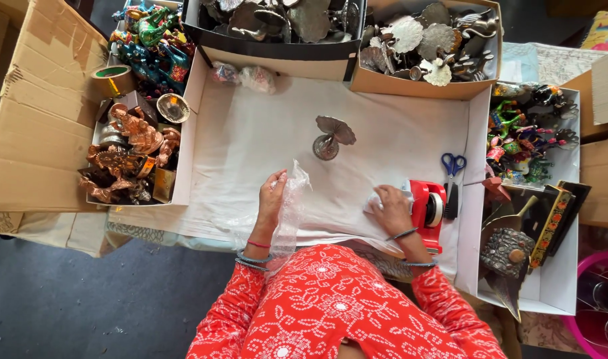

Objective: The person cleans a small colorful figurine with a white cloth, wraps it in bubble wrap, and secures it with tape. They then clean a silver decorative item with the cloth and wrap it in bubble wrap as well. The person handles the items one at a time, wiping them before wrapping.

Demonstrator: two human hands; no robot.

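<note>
White cloth [397, 143] amid figurine boxes, left hand [272, 196] gripping plastic wrap [292, 213], right hand [391, 209] on tape dispenser [429, 206] (grip unclear)

The right hand [391, 209] covers most of a white wrapped bundle [373, 199]; its contents cannot be identified. The fingertips of the left hand [272, 196] are masked by a clear plastic bag [292, 206]. The pink tub [600, 306] is cut off by the right and bottom edges. The top boxes of metal pieces [423, 40] are cropped at the upper edge. The coloured figurines [526, 129] are too small to distinguish individually.
</note>
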